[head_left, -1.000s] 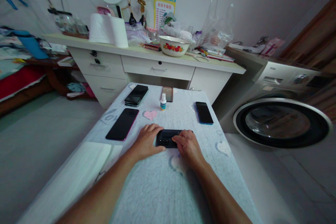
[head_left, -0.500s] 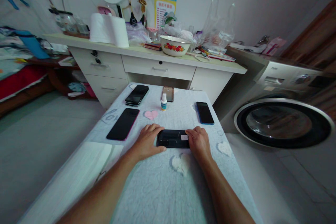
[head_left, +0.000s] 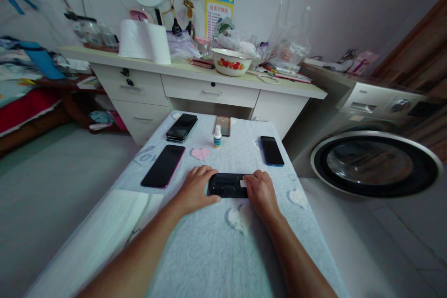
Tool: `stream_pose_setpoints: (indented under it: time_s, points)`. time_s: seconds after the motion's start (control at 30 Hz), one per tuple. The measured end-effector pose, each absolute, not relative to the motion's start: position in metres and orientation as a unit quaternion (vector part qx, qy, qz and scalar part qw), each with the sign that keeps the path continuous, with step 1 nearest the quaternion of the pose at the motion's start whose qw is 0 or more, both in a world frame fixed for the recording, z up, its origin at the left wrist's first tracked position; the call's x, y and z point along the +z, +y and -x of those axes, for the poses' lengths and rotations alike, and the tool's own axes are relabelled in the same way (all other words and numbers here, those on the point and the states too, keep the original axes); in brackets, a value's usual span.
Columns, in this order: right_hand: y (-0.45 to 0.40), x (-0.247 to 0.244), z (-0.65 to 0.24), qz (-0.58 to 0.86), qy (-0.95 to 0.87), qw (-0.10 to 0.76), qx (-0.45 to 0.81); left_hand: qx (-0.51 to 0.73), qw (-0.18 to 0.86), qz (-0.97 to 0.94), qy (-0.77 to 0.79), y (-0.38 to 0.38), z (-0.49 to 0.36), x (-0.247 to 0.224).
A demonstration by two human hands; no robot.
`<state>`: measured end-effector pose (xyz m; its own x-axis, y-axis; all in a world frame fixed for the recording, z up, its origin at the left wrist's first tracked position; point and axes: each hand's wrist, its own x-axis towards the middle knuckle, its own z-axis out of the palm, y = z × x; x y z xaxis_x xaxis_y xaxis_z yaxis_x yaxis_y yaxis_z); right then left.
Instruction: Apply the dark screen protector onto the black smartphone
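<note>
A dark smartphone (head_left: 226, 186) lies sideways on the cloth-covered table, its back with the camera upwards. My left hand (head_left: 195, 190) grips its left end, fingers at the far edge and thumb at the near edge. Over the right end is my right hand (head_left: 261, 193), fingers closed and fingertips on the phone's back. A small white label (head_left: 243, 184) shows beside those fingertips, partly covered by them. Whether they pinch the label or only press on it, I cannot tell.
Around the table (head_left: 209, 251) lie a pink-edged phone (head_left: 163, 166), stacked phones (head_left: 181, 127), a blue-edged phone (head_left: 272, 151), a phone case (head_left: 222, 125) and a small white bottle (head_left: 217, 137). A white desk (head_left: 209, 91) stands behind, a washing machine (head_left: 370, 116) at right.
My right hand has shifted slightly left along the phone, covering more of the white label. The left hand keeps its hold, and the phone stays in place.
</note>
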<state>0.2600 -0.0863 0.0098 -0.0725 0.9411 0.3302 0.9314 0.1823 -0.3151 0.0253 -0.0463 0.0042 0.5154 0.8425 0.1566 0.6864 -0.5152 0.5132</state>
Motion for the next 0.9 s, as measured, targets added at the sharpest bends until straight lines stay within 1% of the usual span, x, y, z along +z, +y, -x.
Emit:
stream_pose_setpoints:
  time_s: [0.53, 0.67, 0.9]
  points:
    - [-0.092, 0.010, -0.244, 0.548, -0.794, 0.254, 0.065, 0.199, 0.201, -0.844, 0.456, -0.047, -0.028, 0.009]
    - [-0.092, 0.010, -0.246, 0.545, -0.795, 0.257, 0.066, 0.201, 0.206, -0.841, 0.458, -0.048, -0.028, 0.008]
    - [-0.092, 0.014, -0.257, 0.574, -0.782, 0.239, 0.054, 0.197, 0.209, -0.842, 0.456, -0.048, -0.026, 0.008]
